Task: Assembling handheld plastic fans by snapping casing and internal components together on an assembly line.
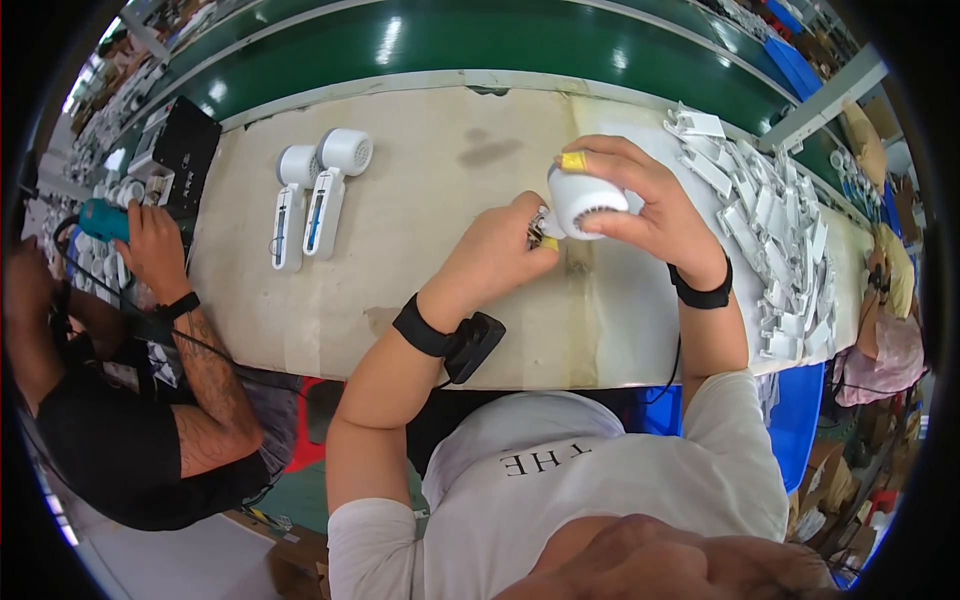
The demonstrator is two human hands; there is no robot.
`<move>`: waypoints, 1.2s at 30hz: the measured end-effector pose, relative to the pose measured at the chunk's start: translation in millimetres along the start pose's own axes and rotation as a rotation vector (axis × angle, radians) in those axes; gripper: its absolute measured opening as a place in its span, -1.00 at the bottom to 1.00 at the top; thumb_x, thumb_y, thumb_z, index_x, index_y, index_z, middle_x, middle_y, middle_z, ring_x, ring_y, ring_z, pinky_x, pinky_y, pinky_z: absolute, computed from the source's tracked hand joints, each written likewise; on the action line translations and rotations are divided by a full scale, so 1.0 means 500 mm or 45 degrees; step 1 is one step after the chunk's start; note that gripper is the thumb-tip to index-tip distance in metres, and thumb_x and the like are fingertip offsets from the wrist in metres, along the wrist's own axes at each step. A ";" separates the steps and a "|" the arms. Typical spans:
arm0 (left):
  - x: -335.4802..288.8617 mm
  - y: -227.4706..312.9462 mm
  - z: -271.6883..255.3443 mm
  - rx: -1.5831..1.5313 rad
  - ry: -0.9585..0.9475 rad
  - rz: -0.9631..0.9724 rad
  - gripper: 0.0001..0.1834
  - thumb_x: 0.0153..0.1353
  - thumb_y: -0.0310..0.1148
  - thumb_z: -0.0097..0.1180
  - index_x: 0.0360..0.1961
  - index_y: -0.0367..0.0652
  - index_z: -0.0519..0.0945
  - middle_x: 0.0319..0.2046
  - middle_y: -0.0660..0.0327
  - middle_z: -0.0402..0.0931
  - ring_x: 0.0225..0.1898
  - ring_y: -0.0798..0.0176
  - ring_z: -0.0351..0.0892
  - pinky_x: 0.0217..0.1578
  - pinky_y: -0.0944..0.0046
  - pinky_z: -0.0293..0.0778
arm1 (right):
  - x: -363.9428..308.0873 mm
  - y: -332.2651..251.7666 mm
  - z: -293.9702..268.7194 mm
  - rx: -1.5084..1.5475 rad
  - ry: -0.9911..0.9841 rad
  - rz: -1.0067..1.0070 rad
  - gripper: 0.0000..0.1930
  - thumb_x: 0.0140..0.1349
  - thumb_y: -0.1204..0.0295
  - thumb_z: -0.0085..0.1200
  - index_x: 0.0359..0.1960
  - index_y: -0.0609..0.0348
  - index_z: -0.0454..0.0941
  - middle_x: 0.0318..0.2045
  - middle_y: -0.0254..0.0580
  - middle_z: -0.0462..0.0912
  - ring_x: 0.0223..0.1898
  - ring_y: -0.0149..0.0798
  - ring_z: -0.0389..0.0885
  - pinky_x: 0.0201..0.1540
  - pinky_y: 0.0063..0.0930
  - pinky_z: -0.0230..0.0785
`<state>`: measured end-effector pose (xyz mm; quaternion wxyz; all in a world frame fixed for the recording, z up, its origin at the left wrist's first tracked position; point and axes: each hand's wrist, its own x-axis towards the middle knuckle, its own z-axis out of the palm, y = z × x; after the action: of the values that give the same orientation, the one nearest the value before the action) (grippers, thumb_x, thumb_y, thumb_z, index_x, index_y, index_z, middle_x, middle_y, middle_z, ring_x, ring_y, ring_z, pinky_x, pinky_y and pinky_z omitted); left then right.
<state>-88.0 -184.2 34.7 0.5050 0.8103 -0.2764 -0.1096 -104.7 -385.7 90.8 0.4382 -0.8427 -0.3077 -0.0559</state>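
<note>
- Two white units, laid side by side on the table, might be knocked by a stray reach.
- The exposed inner parts might be strained by uneven pulling; they are pinched narrowly by the left hand.
- The white round head, held over mid-table, might be dropped if its smooth shell slips; it is spanned broadly by the right hand, thumb below.
- Heaped white pieces might be dislodged by a bump.

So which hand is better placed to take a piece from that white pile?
Probably the right hand: it is nearer the pile of white pieces, though it holds the white round part. The left hand is farther off and also occupied.
</note>
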 end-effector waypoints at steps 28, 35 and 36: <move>0.009 -0.014 -0.032 -1.233 0.217 0.130 -0.67 0.26 -0.31 -0.05 -0.05 -0.33 0.43 -0.22 0.01 0.56 -0.20 0.18 0.57 -0.11 0.22 0.43 | -0.141 0.253 -0.144 -1.273 0.389 0.945 -0.64 -0.12 0.41 0.17 -0.20 0.16 0.49 -0.20 -0.06 0.53 -0.17 0.03 0.49 -0.12 -0.23 0.36; -0.004 0.005 -0.067 -1.094 0.198 -0.062 -0.64 0.22 -0.36 -0.01 0.01 -0.31 0.40 -0.11 -0.03 0.51 -0.16 0.17 0.57 -0.34 0.32 0.53 | -0.132 0.254 -0.144 -1.102 0.420 0.903 -0.57 -0.18 0.45 0.19 -0.15 0.10 0.47 -0.19 -0.05 0.50 -0.12 0.03 0.46 -0.09 -0.19 0.35; -0.002 0.000 -0.063 -1.086 0.195 -0.053 -0.64 0.22 -0.36 -0.01 0.01 -0.31 0.40 -0.11 -0.03 0.51 -0.16 0.17 0.57 -0.34 0.32 0.53 | -0.136 0.255 -0.146 -1.148 0.430 0.965 -0.56 -0.19 0.45 0.20 -0.15 0.09 0.47 -0.18 -0.05 0.50 -0.12 0.04 0.46 -0.08 -0.19 0.35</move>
<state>-74.3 -159.7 49.4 0.8113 0.5403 -0.1520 -0.1638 -74.0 -528.6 20.8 0.0704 -0.9754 0.1413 -0.1537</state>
